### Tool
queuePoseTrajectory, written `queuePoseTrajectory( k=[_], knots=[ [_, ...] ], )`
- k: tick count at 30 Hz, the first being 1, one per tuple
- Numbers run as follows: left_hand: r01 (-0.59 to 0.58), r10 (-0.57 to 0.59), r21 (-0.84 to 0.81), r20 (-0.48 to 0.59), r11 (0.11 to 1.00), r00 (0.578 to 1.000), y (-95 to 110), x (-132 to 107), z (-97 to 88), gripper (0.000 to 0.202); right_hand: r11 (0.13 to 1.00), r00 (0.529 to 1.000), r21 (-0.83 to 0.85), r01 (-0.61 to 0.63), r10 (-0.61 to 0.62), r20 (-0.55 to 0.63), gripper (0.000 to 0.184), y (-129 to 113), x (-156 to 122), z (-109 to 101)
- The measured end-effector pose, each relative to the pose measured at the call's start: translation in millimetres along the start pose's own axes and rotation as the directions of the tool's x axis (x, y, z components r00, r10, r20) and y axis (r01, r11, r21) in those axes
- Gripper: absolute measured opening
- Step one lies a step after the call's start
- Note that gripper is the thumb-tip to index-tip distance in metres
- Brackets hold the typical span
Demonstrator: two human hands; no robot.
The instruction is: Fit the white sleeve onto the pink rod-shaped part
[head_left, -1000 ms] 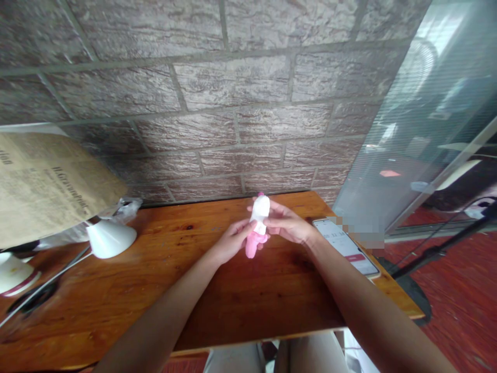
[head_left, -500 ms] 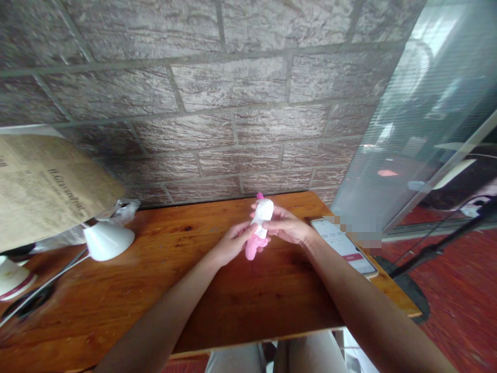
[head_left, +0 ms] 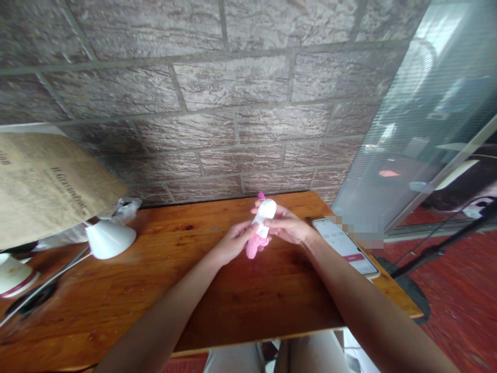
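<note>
In the head view, a pink-and-white object [head_left: 266, 216] sits between both hands over the wooden table [head_left: 155, 280]. The left hand [head_left: 235, 241] is closed on it from eight o'clock, the right hand [head_left: 289, 226] from three, both thumbs against the white part. Pink ends poke out past the grip at seven and just before twelve. A phone [head_left: 345, 248] lies toward four o'clock, a white lamp base [head_left: 112, 240] toward nine.
</note>
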State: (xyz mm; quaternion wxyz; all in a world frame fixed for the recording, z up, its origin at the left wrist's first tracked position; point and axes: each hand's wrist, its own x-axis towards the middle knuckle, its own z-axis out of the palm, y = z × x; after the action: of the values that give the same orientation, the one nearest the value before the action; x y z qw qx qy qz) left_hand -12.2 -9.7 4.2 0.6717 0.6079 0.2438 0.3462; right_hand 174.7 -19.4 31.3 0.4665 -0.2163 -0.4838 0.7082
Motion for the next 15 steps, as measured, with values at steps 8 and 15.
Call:
queuePoseTrajectory(
  k=[8,15],
  knots=[
    [0.008,-0.008,0.016,0.003,1.000,1.000,4.3,-0.7,4.4,0.050,1.000,1.000,0.020,-0.010,0.010,-0.005,0.050,-1.6,-0.5,-1.1],
    [0.001,-0.001,0.060,-0.002,0.998,1.000,6.0,-1.9,6.4,0.050,0.998,0.998,0.013,0.055,-0.055,0.038,0.037,-0.5,-0.7,0.4]
  ],
)
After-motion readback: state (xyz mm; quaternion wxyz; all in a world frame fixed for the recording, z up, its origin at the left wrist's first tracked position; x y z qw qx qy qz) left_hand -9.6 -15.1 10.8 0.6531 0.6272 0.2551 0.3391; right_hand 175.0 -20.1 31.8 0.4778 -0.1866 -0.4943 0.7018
